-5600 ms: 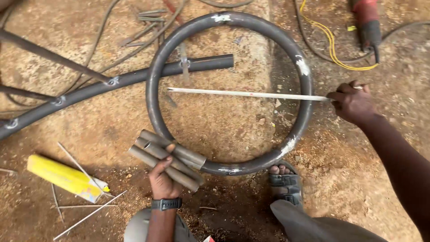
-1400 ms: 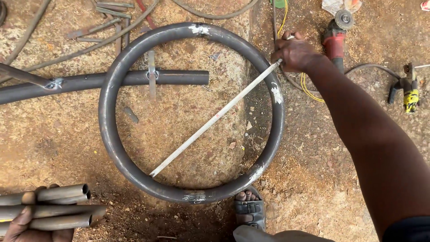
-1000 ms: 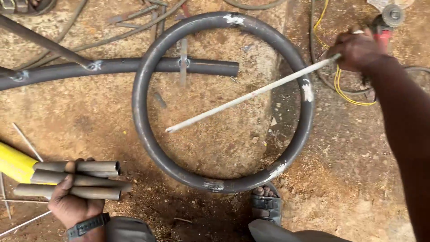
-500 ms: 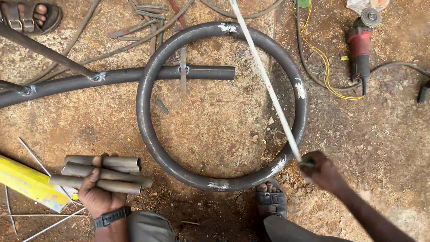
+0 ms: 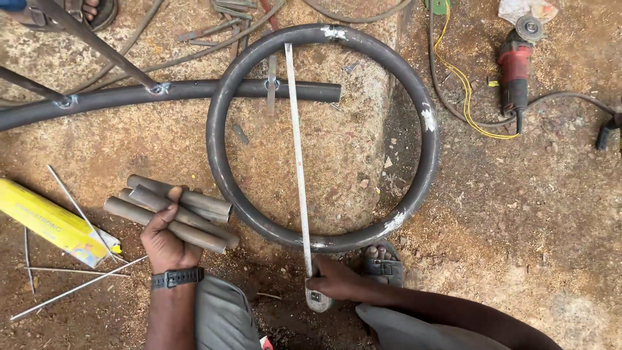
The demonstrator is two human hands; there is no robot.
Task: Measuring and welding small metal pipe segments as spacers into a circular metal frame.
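- Since half a second ago we have swung the tape measure (image 5: pixel 298 162): its strip slanted from the top of the ring down toward the lower right, and now it runs almost straight up and down across the middle of the metal ring (image 5: pixel 223 162).
- Our right hand (image 5: pixel 337 280) has shifted leftward with it, from the ring's lower right to just below the ring's bottom edge, beside our sandalled foot (image 5: pixel 381 260).
- We close that right hand around the tape's case, which rests on the ground, while the strip's far end lies near the top of the ring's inside edge.
- Our left hand (image 5: pixel 165 236) is clamped around a bundle of short pipes (image 5: pixel 178 210), fingers curled over the top of them; the bundle lies on the dirt just outside the ring's lower left.
- We keep our hands well apart, each gripping its own thing.
- We wear a dark watch (image 5: pixel 176 277) on the left wrist.
- We see the ring lying flat on the dirt, with a long dark pipe (image 5: pixel 162 94) passing under its upper left part.
- We see a yellow box (image 5: pixel 52 223) and thin rods (image 5: pixel 78 207) left of the bundle.
- We see a red angle grinder (image 5: pixel 515 68) with its cable lying at the upper right, well apart from both hands.
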